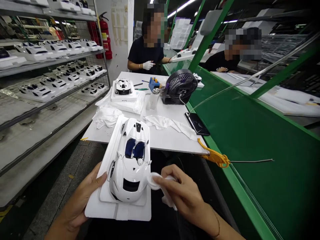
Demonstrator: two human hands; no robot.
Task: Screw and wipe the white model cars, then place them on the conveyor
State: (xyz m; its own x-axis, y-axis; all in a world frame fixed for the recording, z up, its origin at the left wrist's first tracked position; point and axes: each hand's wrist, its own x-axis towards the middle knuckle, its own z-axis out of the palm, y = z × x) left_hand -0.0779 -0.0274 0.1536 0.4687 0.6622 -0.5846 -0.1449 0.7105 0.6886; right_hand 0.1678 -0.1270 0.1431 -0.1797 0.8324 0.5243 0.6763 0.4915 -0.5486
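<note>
The left hand [77, 203] is gripping the edge of a white tray [117, 211], with a white model car [128, 163] sitting in it, while the right hand [185, 196] is pinching a cloth [160, 183] and wiping along the car's flank.
</note>
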